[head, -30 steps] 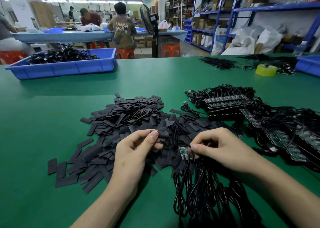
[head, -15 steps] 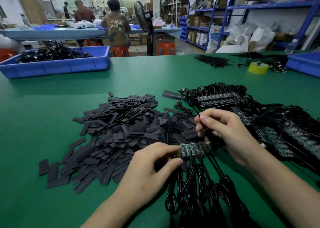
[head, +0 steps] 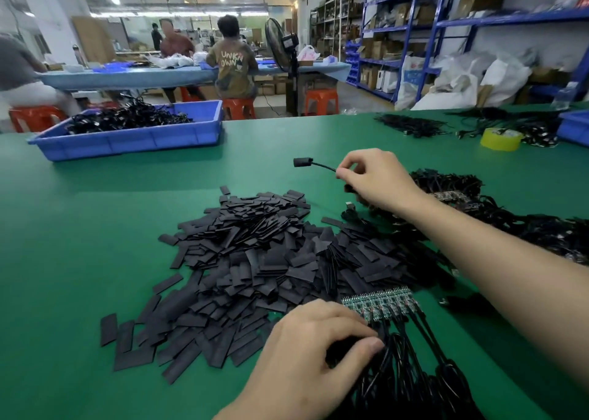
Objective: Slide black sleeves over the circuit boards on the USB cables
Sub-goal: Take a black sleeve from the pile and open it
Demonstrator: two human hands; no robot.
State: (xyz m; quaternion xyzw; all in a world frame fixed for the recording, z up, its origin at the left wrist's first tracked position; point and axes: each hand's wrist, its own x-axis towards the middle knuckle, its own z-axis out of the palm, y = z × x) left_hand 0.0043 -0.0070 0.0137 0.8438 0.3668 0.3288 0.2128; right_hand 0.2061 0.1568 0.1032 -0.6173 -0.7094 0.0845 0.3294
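The right hand (head: 376, 180) pinches a thin black cable (head: 323, 165) between curled fingertips, held above the table. The cable's free end points left and carries a short, matte black sleeve (head: 302, 162) (whatever it covers is hidden).

The left hand (head: 315, 343) is clenched round a bundle of glossy black USB cables (head: 411, 365). Its fingertips are tucked out of sight, and the bundle runs off the lower edge. Just above that hand the bare circuit boards (head: 382, 301) lie in a tight row, green and speckled with tiny parts.

Beside them spreads a loose pile of flat rectangular sleeves (head: 255, 260) on the green table (head: 95, 228). The right forearm covers part of a tangled cable heap (head: 462, 196), blurred toward the edge.
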